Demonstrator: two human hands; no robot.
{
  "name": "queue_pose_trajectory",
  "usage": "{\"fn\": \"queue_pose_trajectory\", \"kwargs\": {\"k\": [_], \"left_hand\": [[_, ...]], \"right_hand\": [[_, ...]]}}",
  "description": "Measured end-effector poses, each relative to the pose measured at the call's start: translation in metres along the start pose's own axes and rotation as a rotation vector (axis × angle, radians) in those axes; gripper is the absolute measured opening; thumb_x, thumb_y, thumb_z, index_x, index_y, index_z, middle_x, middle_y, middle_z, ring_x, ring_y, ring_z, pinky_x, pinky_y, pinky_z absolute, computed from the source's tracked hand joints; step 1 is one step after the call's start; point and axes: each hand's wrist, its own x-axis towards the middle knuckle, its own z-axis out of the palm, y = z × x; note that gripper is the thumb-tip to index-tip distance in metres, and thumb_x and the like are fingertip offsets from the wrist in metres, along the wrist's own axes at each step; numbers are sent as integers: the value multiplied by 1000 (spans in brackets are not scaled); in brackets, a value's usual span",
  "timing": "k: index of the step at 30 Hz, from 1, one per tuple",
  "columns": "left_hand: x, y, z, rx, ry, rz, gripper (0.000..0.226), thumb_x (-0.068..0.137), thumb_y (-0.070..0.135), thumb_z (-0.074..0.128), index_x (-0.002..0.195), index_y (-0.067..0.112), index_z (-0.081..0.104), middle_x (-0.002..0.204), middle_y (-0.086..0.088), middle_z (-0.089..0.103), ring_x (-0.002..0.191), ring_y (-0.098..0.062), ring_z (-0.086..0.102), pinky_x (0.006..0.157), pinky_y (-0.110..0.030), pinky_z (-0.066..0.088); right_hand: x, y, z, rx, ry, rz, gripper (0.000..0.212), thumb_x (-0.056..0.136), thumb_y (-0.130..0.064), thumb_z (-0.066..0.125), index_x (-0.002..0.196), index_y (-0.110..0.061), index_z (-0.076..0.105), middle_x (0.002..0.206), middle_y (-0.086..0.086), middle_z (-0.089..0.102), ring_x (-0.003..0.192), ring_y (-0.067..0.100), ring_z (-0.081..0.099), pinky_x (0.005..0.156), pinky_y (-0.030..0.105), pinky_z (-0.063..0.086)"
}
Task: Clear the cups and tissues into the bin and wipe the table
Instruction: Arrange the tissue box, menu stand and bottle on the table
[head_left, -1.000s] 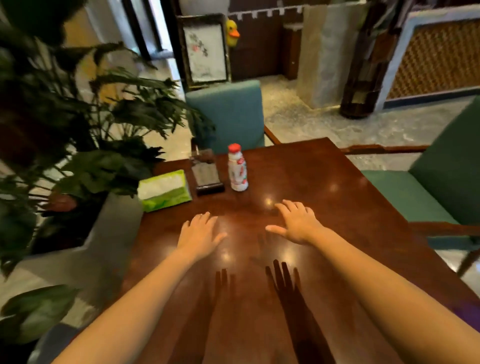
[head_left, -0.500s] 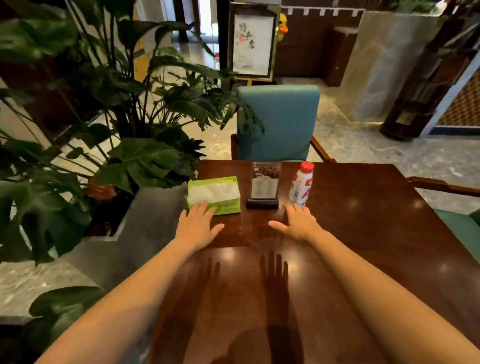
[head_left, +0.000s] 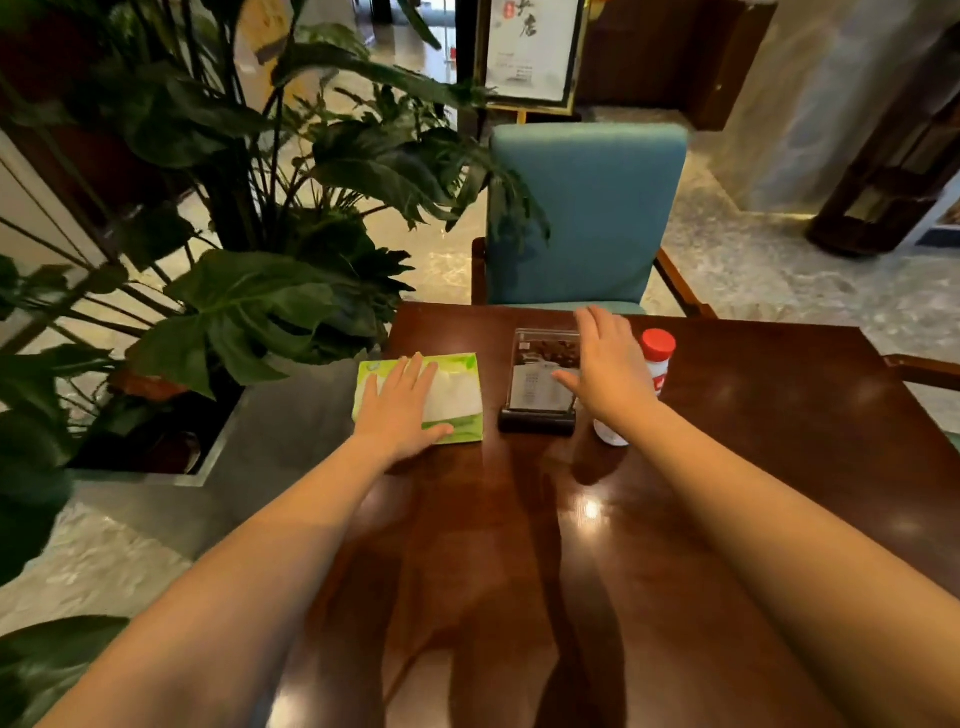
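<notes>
Brown polished table (head_left: 779, 467) is being logged, with the wearer taken as 6 o'clock. Where is the tissue pack being recorded? (Obs. 1)

Tissue pack (head_left: 457, 395), green and white, is being recorded lying flat at 11 o'clock on the table, near the left edge. It is being covered by the left hand (head_left: 400, 410): palm down, fingers straight, thumb spread along the pack's near edge. Nothing is being gripped. (Obs. 2)

How is the right hand being entered? (Obs. 1)

Right hand (head_left: 610, 374) is being held at 12 o'clock with fingers straight and slightly apart and the thumb out towards 9 o'clock. A clear sign holder (head_left: 530, 395) and a white bottle (head_left: 657, 358) with a red cap are being partly hidden by it. Contact with either cannot be told. The holder is being noted at the pack's 3 o'clock, near it but apart; the bottle is being noted at the holder's 3 o'clock. (Obs. 2)

What else is being listed? (Obs. 1)

Teal chair (head_left: 587, 208) is being listed beyond the far edge at 12 o'clock. A leafy plant (head_left: 249, 306) in a grey planter (head_left: 280, 431) is being listed off the table at 9 to 10 o'clock. (Obs. 2)
</notes>
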Motion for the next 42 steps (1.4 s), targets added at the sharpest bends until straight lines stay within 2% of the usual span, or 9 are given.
{"fn": "queue_pose_trajectory", "kwargs": {"k": [5,8,11,13,16,21,26,33,42], "left_hand": [[38,-12,7,87,-99,8,118,69,71,59,148,19,-11,158,-6,-14,144,-23,-14,114,-54,-3],[55,-18,6,141,-167,24,130,61,72,66,146,17,-16,156,-10,-18,143,-26,-18,113,-54,-6],[65,-24,10,165,-236,40,136,58,67,72,146,17,-18,156,-14,-17,143,-30,-16,114,-53,-5],[68,-26,14,154,-246,63,134,59,60,77,147,18,-15,157,-15,-5,145,-31,-5,116,-50,-2],[70,-29,15,115,-179,123,125,58,55,80,148,15,3,149,-11,28,138,-29,25,116,-43,11],[66,-33,20,52,-33,190,99,52,52,81,132,20,33,123,-5,53,113,-26,48,98,-38,38],[46,-29,16,20,2,232,94,50,54,79,128,22,36,119,-3,55,107,-26,51,91,-39,41],[-34,-20,0,-23,29,255,89,49,53,75,125,22,40,111,-1,58,100,-24,54,79,-36,41],[-149,-7,16,-26,-68,267,97,52,58,74,134,25,33,121,3,54,110,-21,50,96,-37,38]], "right_hand": [[31,6,6,-25,-129,-119,53,85,-33,64,131,-13,47,133,8,54,123,26,46,103,38,40],[40,2,9,-69,-138,-155,39,88,-29,60,123,-12,53,121,9,63,112,27,54,93,38,46],[45,-7,10,-158,-115,-183,27,91,-19,56,116,-10,57,112,11,66,102,30,59,83,36,45],[46,-13,10,-153,-130,-162,27,91,-14,56,117,-10,55,112,12,65,101,30,60,74,34,44],[45,-17,10,-145,-166,-132,25,91,-11,56,115,-11,54,110,12,65,97,31,62,66,32,39],[40,-19,1,-115,-199,-114,20,91,-14,56,111,-12,57,108,12,65,94,30,63,65,31,41],[23,-20,-10,-76,-207,-95,21,91,-15,56,111,-13,58,108,12,66,94,29,63,71,35,52],[-28,-25,-49,-68,-235,-163,17,91,-15,55,107,-10,58,106,14,67,94,31,63,64,31,42],[-125,-50,-66,-117,-335,-224,17,91,-16,53,107,-9,55,107,16,65,98,35,61,67,32,41]]}}
